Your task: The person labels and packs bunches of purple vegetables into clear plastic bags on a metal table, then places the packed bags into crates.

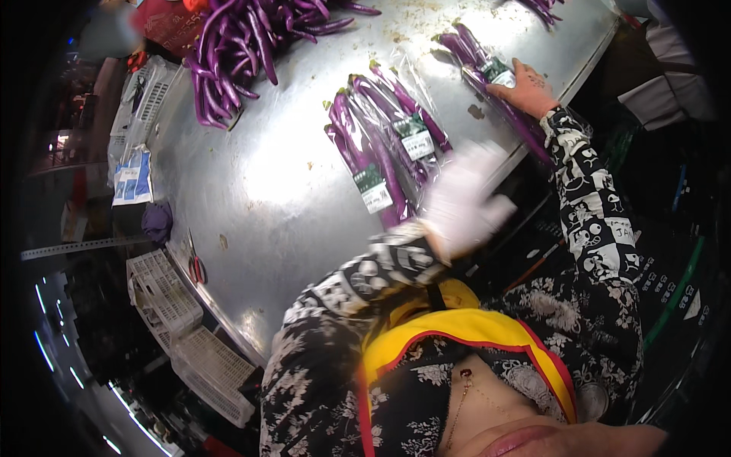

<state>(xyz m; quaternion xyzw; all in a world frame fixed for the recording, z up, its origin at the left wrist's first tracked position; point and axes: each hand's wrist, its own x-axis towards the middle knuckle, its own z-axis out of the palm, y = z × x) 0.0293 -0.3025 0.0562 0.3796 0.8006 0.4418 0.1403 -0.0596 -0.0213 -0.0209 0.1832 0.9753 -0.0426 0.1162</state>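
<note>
My right hand (528, 90), in what looks like an orange glove, grips a clear bag of long purple eggplants (468, 54) near its green and white label. The lower end of that bag reaches past the table edge toward my forearm. My left hand (465, 197), in a white glove, is blurred, with thumb and fingers apart and nothing visible in it. It hovers close to the lower ends of two bagged bunches. One bagged bunch (371, 151) lies at the left; the other bagged bunch (408, 105) rests beside it. Both bear labels.
Loose eggplants (245, 51) are heaped at the back of the metal table (217, 165); more eggplants (539, 8) lie at the top right. Scissors (196, 260) rest by the left edge. Plastic baskets (165, 291), a blue and white packet (132, 177) and a purple bundle (156, 221) are alongside.
</note>
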